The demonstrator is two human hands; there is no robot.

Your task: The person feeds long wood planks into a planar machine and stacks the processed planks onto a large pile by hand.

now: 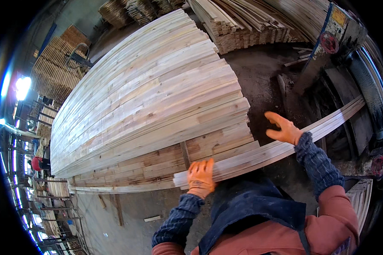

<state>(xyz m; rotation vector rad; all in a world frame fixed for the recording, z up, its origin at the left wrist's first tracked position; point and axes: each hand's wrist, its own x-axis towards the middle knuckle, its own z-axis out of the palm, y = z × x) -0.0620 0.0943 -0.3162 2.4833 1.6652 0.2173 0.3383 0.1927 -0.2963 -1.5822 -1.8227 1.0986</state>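
Note:
Both my hands wear orange gloves. Close to my body, a narrow bundle of long pale wooden boards [251,157] runs from the lower middle up to the right, its far right end reaching a machine. My left hand [201,178] is closed over the bundle near its left end. At the far edge of the boards, my right hand [284,129] has its thumb and fingers spread apart, and nothing is in it. Beyond my hands lies a wide, long stack of boards [153,93], with a lower layer along its near side and a crosswise wooden strip [184,154] on that layer.
A worn machine [332,46] with red handwheels stands at the right. More lumber piles [247,32] rise at the back, and slatted stacks [57,63] at the far left. A person in red [39,164] is far left. Scraps lie on the concrete floor [136,208].

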